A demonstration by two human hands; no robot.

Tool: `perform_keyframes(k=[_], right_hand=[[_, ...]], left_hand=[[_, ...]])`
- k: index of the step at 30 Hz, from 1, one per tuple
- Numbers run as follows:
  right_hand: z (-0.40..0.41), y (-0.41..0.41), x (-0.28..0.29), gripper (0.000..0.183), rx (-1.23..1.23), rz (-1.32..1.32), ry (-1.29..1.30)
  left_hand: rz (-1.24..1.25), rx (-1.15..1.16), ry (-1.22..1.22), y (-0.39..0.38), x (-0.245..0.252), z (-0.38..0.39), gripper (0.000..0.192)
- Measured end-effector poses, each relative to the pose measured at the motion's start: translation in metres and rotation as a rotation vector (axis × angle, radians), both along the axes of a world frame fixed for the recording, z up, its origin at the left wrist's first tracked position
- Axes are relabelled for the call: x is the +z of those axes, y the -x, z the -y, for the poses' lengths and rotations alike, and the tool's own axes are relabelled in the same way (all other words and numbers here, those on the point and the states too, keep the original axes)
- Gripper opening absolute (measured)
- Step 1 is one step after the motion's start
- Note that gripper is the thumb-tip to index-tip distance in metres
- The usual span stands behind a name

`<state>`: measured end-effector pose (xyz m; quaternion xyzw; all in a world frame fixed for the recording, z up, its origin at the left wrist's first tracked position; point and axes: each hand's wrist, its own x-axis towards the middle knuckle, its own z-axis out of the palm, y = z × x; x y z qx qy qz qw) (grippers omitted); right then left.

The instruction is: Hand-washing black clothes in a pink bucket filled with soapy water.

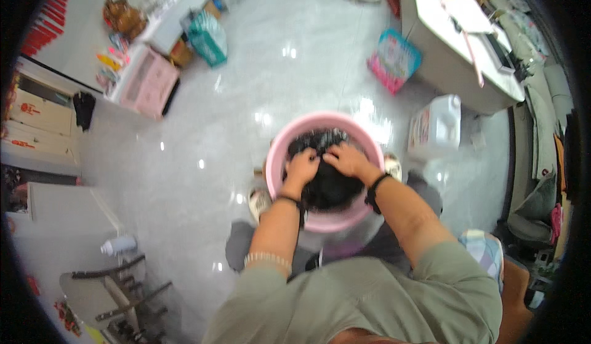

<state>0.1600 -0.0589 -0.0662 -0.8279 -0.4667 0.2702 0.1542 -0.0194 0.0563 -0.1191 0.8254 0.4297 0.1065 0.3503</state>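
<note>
A round pink plastic basin (pixel 277 134) stands on the floor between my feet. Soaked black cloth (pixel 330 185) fills much of it, with a wet sheen along the far side. My left hand (pixel 303 166) reaches in from the left, its curled fingers gripping the cloth. Close beside it, my right hand (pixel 348 160) grips the same cloth, fingers bent towards the left hand. Folds of the cloth hide some fingertips. Dark bands circle both wrists.
A white plastic jug (pixel 435 126) stands right of the basin. Beyond it are a blue-and-pink package (pixel 395 61) and a white-topped counter (pixel 461 25). A teal bag (pixel 208 38) and a pink storage box (pixel 150 82) stand at far left. A bottle (pixel 118 245) and a dark-framed rack (pixel 120 293) are lower left.
</note>
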Motion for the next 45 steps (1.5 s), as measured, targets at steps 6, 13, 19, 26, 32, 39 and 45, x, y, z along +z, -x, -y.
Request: perform_keyframes(k=[6, 13, 19, 26, 32, 39, 45], right_hand=[[-0.051, -0.029, -0.038, 0.074, -0.300, -0.461, -0.137], [-0.078, -0.016, -0.042, 0.065, -0.313, -0.697, -0.237], [-0.037, -0.006, 0.004, 0.039, -0.256, -0.370, -0.481], [0.052, 0.044, 0.026, 0.032, -0.018, 0.145, -0.600], [0.099, 0.060, 0.006, 0.066, 0.250, 0.337, -0.294], [0.080, 0.052, -0.011, 0.069, 0.238, 0.251, -0.229], [0.062, 0.048, -0.017, 0.066, 0.238, 0.356, -0.241]], left_hand=[[0.257, 0.609, 0.428, -0.018, 0.007, -0.024, 0.059], [0.784, 0.452, 1.184, -0.054, 0.062, -0.016, 0.061], [0.950, 0.457, 1.108, -0.063, 0.084, 0.013, 0.057], [0.499, 0.334, 0.215, -0.033, 0.066, 0.060, 0.037], [-0.084, -0.093, -0.433, 0.005, 0.054, 0.124, 0.055], [-0.134, -0.010, -0.528, -0.009, 0.051, 0.102, 0.046], [-0.067, 0.116, -0.415, -0.012, 0.012, 0.084, 0.044]])
